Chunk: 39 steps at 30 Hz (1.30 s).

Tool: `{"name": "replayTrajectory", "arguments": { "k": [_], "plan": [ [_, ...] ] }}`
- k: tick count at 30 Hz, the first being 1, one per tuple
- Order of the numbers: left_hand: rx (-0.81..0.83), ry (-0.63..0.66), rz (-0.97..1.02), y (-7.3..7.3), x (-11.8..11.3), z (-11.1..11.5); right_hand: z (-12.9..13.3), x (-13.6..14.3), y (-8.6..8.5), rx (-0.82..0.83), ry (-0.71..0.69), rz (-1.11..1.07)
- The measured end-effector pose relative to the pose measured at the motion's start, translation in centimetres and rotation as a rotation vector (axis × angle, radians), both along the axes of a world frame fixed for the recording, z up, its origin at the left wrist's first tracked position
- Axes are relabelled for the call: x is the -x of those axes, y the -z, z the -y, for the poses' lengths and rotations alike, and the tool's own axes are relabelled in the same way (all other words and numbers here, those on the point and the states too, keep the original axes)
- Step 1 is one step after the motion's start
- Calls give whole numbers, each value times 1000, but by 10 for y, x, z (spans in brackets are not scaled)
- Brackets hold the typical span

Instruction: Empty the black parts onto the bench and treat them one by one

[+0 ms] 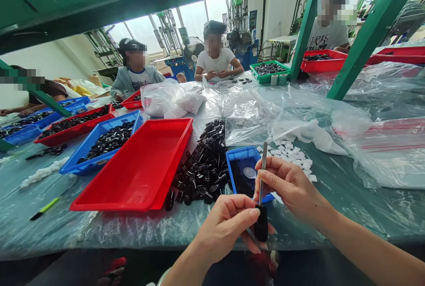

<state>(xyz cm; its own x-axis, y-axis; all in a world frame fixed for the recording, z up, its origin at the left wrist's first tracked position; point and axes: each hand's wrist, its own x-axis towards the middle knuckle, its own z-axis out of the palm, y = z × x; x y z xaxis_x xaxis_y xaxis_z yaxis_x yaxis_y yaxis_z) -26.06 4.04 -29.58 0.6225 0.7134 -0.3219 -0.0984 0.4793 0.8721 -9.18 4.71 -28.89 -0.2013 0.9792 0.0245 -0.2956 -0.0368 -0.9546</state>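
From my view, my left hand is closed around a black piece, pinching its top end with the thumb, and my right hand grips a thin metal stick between thumb and fingers. The stick stands nearly upright, its lower end meeting the top of the black piece. Just beyond both hands I have a small blue tray with a white oval piece in it. Past my right hand lie small white pieces; beyond my left hand is a pile of black parts, with a big red tray to the left of it. Well off to my left lies a green-yellow pen-like tool. Across the table, a person in a white shirt sits facing me.
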Motion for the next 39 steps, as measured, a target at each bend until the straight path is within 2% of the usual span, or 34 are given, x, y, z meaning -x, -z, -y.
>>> {"name": "replayTrajectory", "arguments": {
  "k": [39],
  "plan": [
    [-1, 2, 15, 3, -1, -1, 2, 1, 0, -26, -9, 9]
  ]
}}
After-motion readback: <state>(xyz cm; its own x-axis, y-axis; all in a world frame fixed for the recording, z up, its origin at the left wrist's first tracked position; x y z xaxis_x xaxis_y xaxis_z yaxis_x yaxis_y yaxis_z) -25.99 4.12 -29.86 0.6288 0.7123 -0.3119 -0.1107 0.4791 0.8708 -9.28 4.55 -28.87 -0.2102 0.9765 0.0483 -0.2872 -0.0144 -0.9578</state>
